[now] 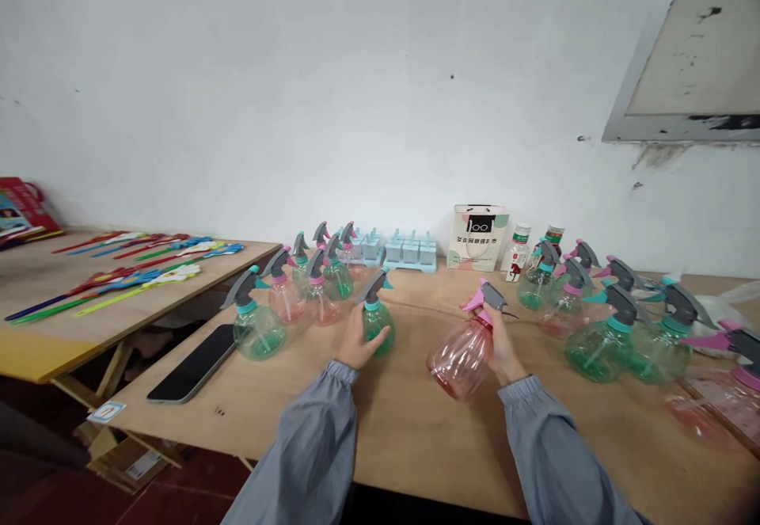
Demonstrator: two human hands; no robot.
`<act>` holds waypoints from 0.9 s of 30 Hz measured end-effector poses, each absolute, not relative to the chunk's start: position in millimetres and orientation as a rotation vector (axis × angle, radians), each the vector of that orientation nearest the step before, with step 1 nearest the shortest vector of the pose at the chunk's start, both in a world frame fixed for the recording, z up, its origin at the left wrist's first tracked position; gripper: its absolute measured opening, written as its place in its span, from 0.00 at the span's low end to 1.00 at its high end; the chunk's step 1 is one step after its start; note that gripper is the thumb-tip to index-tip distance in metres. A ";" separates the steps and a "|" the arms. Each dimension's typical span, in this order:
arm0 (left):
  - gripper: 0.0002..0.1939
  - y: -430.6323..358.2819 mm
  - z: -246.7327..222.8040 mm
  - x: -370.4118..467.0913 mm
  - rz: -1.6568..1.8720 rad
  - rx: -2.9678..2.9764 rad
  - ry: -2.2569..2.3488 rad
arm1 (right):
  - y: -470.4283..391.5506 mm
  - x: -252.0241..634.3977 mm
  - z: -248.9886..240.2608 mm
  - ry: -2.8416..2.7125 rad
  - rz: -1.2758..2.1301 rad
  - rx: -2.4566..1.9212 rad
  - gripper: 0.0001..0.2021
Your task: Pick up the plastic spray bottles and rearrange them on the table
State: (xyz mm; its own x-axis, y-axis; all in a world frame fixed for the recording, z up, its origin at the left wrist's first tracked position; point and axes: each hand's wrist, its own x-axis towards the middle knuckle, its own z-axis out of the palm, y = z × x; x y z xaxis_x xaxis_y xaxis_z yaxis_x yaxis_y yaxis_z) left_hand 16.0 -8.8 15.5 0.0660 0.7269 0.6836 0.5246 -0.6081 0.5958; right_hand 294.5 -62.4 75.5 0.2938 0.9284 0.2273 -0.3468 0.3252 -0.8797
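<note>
My left hand [359, 339] is wrapped round a green spray bottle [385, 327] with a grey and teal trigger head, upright on the table. In my right hand [502, 347] is a pink spray bottle [460, 357], gripped near its neck and tilted, its pink and grey head leaning right. Whether its base touches the table I cannot tell. To the left of my left hand stands a group of several pink and green spray bottles, the nearest a green bottle [260, 331]. Right of my right hand is another group, with a green bottle [598, 349] among them.
A black phone [193, 367] lies at the table's left edge. Along the wall stand pale blue moulds [411, 251], a paper bag [475, 240] and a small white bottle [516, 254]. Colourful hand-shaped sticks [136, 279] cover a second table at left.
</note>
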 end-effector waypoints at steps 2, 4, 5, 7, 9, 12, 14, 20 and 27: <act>0.33 -8.7 15.1 16.0 1.576 2.151 1.278 | -64.7 291.3 76.9 -0.824 1.080 -0.832 0.19; 0.33 -8.7 14.9 16.0 1.577 2.155 1.280 | -66.0 287.8 78.1 -0.826 1.099 -0.843 0.19; 0.33 -8.8 15.0 16.0 1.576 2.157 1.284 | -65.9 286.4 78.4 -0.817 1.068 -0.852 0.19; 0.33 -9.0 15.0 16.0 1.572 2.155 1.294 | -64.6 285.1 78.4 -0.760 0.967 -0.873 0.19; 0.33 -9.0 14.9 15.9 1.568 2.149 1.304 | -63.4 286.5 78.1 -0.695 0.872 -0.886 0.18; 0.33 -8.2 13.7 15.4 1.574 2.156 1.296 | -66.9 295.1 77.5 -0.747 0.749 -0.903 0.16; 0.32 -7.5 12.8 14.9 1.582 2.171 1.284 | -75.3 306.4 77.2 -0.846 0.631 -0.943 0.14; 0.32 -7.7 14.0 14.6 1.581 2.183 1.274 | -126.7 371.2 79.1 -0.852 0.357 -1.044 0.20; 0.33 -9.1 17.8 14.5 1.552 2.144 1.287 | -180.1 456.5 78.3 -0.734 0.034 -1.266 0.18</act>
State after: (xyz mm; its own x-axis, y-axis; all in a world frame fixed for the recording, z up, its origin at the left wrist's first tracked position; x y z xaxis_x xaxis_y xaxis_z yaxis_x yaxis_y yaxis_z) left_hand 14.5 -9.1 17.8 0.0706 0.7347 0.6747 0.5273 -0.6017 0.6000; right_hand 456.5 -180.1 78.3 0.7751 0.4099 0.4808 0.3643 0.3318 -0.8702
